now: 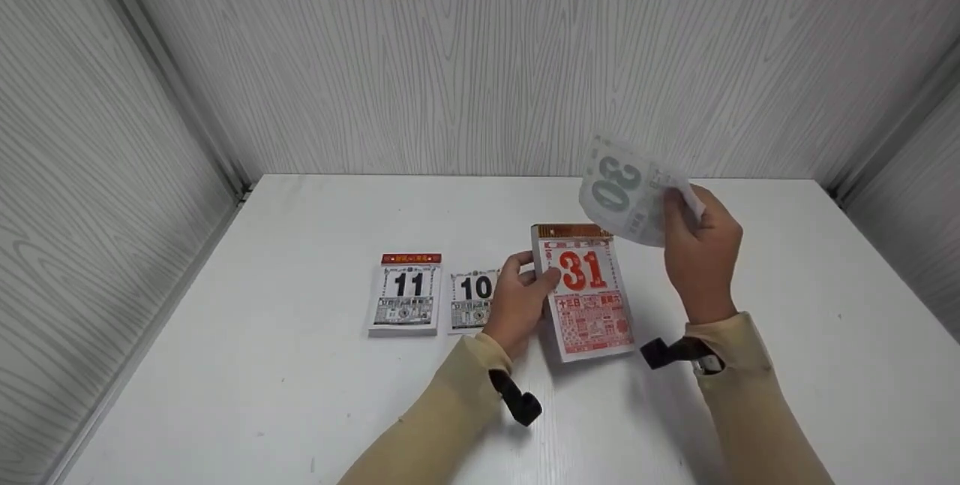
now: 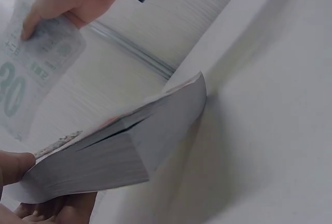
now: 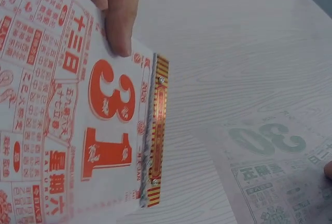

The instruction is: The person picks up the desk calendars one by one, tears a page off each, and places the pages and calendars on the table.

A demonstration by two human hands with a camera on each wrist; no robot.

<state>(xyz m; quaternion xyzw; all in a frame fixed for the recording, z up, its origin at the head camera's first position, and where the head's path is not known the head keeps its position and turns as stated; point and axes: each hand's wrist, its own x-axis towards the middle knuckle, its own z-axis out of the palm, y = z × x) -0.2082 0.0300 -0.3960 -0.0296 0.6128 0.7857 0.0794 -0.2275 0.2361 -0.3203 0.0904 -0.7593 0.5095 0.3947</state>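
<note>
My left hand [image 1: 517, 305] grips a thick tear-off calendar [image 1: 589, 305] by its left side, thumb on the front and fingers behind. Its top page reads a red 31, below a gold-and-red header strip [image 3: 160, 130]. The left wrist view shows the thick page block [image 2: 98, 162] edge-on, tilted over the table. Up and to the right, my right hand [image 1: 701, 256] pinches a loose thin sheet [image 1: 622, 188] marked 30, apart from the calendar. The 30 shows pale and reversed in the head view. Fingers at the calendar's back are partly hidden.
Left of my hands on the white table [image 1: 315, 395], a smaller calendar block [image 1: 405, 301] reading 11 lies under a red header. Beside it lies a sheet [image 1: 469, 301] reading 10, partly covered by my left hand. Pale wood-grain panels [image 1: 480, 57] wall the back and sides.
</note>
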